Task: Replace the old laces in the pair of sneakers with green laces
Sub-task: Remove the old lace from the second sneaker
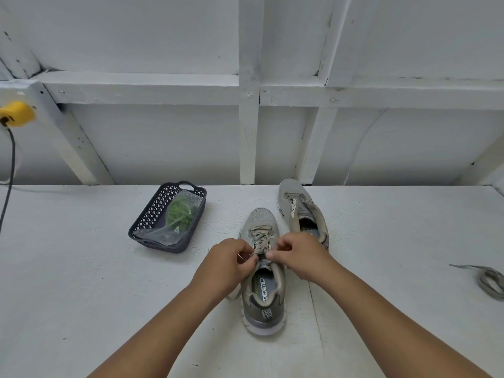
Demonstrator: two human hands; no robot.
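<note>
A grey sneaker point(264, 296) stands in front of me, toe pointing away, with its beige old lace point(261, 236) still threaded. My left hand point(227, 264) and my right hand point(296, 255) both pinch that lace at the top eyelets near the tongue. A second grey sneaker point(300, 205) stands behind and to the right, without a lace. Green laces point(180, 214) lie in a clear plastic bag inside a dark basket point(144, 222) to the left. A removed grey lace point(491, 282) lies coiled at the far right.
The white table point(81, 268) runs up to a white framed wall at the back. A yellow plug point(16, 114) with a dark cable point(9, 165) hangs at the far left.
</note>
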